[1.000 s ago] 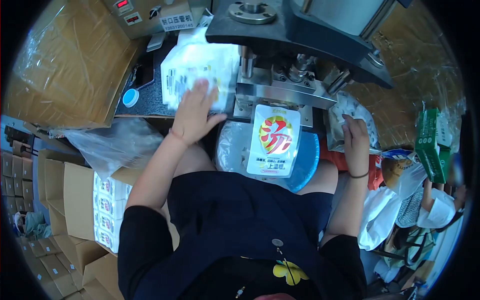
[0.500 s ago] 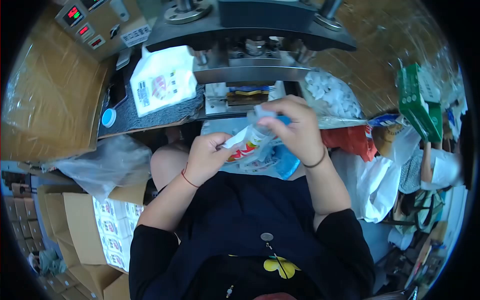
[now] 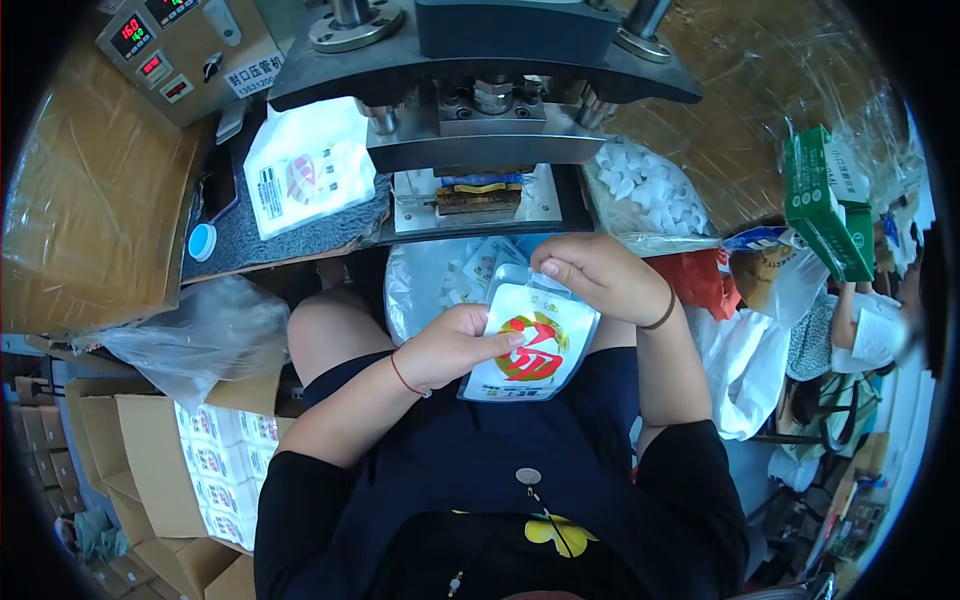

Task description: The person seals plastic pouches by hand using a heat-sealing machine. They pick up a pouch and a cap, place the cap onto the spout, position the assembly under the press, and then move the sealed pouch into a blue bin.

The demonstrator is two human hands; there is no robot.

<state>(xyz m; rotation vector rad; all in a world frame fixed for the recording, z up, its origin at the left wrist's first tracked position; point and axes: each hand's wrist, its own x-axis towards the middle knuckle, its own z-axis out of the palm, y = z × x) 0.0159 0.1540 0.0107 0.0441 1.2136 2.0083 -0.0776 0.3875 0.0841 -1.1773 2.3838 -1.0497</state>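
Observation:
A clear-edged pouch with a white front and a large red printed character is held between both my hands, in front of my lap. My left hand grips its left side, the thumb lying across the front. At the top right corner my right hand pinches the pouch near its upper edge. Behind the pouch is a clear plastic bag with small printed packets in it. The press machine stands just beyond my hands, with a blue and yellow strip in its lower jaw.
A white printed pouch and a blue-white cap lie on the grey mat at left. A bag of small white plastic parts is right of the press. A green box stands farther right. An open carton holds packed pouches.
The pouch has turned from a steep tilt to face me, and its printed front now shows fully. My right hand has moved from above it to its top right corner.

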